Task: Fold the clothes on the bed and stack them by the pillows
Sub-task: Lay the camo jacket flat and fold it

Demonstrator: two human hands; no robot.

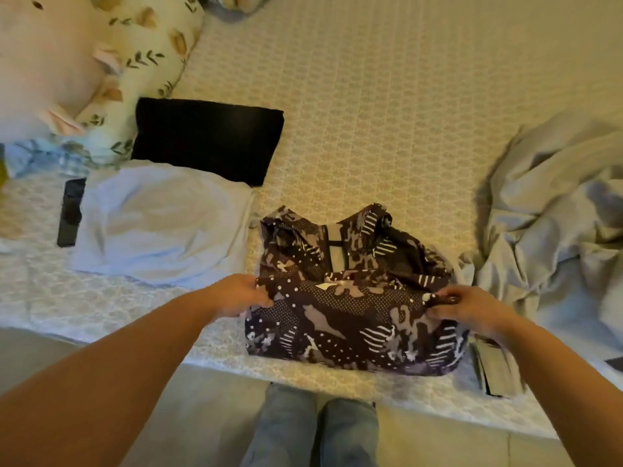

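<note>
Both hands (236, 294) (472, 306) pinch the patterned garment (350, 318); no readable writing.

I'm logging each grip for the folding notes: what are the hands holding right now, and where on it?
Both hold the dark patterned garment: the left hand pinches the left end of its folded-over edge, the right hand the right end.

Bystanders lying around the edges, from nine to six o'clock

A pale pink plush toy (43, 69) is sitting at ten o'clock; a flat black rectangular device (70, 212) is lying at nine o'clock; a rumpled pale grey blanket (556, 210) is spreading across three o'clock; a thin grey booklet-like item (495, 369) is resting at four o'clock; faded blue jeans legs (317, 429) are standing on the beige floor (202, 416) at six o'clock.
</note>
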